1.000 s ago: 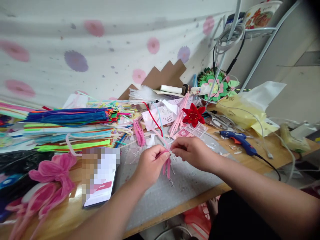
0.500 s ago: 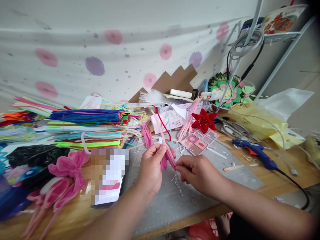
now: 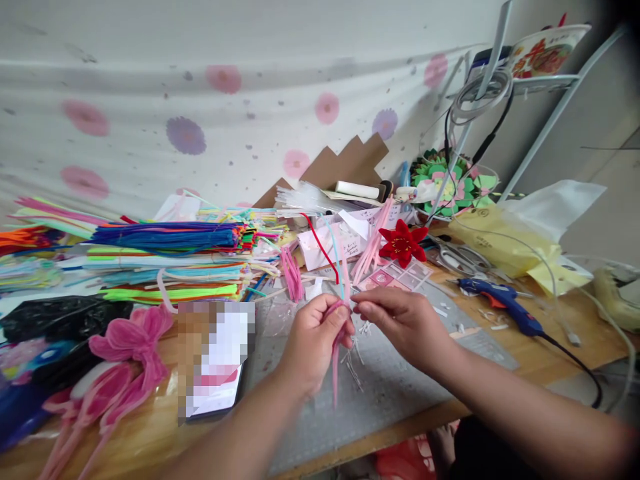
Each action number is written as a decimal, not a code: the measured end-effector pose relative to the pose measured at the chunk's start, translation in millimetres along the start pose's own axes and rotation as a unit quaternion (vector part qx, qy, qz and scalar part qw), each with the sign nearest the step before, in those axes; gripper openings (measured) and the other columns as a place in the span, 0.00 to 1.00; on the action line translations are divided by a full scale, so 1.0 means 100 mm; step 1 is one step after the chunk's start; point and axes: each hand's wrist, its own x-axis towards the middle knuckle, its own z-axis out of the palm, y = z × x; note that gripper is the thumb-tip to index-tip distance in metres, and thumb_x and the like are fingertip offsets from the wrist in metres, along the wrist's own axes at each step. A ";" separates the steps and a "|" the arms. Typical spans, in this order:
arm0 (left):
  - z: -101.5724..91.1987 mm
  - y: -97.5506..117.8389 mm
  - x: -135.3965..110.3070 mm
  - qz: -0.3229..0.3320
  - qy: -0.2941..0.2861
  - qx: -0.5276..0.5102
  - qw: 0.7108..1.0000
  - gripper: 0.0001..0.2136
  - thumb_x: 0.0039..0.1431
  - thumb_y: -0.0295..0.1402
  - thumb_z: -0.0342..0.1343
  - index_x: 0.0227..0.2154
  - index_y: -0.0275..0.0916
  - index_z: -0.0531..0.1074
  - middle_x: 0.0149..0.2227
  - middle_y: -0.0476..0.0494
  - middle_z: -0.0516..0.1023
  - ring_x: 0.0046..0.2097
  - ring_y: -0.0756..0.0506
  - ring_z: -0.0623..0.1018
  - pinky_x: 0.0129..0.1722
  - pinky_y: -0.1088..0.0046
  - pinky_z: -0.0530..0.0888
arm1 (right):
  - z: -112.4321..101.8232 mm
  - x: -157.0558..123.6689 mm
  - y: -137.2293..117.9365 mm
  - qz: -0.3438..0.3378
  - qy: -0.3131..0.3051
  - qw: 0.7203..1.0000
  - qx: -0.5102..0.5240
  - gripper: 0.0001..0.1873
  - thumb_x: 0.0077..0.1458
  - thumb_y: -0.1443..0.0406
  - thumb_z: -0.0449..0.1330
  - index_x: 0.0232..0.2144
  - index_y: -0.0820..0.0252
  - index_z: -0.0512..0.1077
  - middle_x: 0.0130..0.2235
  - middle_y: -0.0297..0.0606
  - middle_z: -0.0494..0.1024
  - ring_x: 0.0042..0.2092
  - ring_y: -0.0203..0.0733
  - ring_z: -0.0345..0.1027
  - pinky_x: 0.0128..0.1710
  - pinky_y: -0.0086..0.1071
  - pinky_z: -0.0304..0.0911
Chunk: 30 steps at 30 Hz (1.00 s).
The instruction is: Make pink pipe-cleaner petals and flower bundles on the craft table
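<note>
My left hand (image 3: 319, 343) is closed around pink pipe cleaners (image 3: 335, 377), its thumb pressed on top of them. One strand hangs below the fist and a paler length points up above it. Close by on the right is my right hand (image 3: 403, 323), its thumb and fingertips pinched together beside the left fingers. Whatever lies in that pinch is too small to make out. Behind the hands are a bundle of pink pipe cleaners (image 3: 291, 275) and a red pipe-cleaner flower (image 3: 404, 243). White wire scraps (image 3: 355, 370) lie on the grey cutting mat (image 3: 300, 427) beneath.
To the left are stacked coloured pipe cleaners (image 3: 165, 235), a pink pipe-cleaner flower (image 3: 133, 340) and a phone (image 3: 217, 373) with a blurred screen. A blue glue gun (image 3: 500, 300), scissors (image 3: 460, 257) and a yellow bag (image 3: 510, 243) are on the right.
The pink strands that reached across to my right fingers now hang down below my left fist. My right hand has risen slightly, and the left hand has turned. The view has shifted a little.
</note>
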 end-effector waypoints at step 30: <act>0.00 0.04 0.01 -0.113 -0.101 0.131 0.980 0.09 0.50 0.35 0.60 0.29 0.33 0.75 0.22 0.44 0.75 0.20 0.52 0.69 0.21 0.77 0.64 | -0.34 0.06 -0.01 -0.099 -0.154 0.946 -0.267 0.13 0.60 0.67 0.49 0.27 0.64 0.70 0.28 0.39 0.72 0.29 0.36 0.63 0.30 0.29 0.55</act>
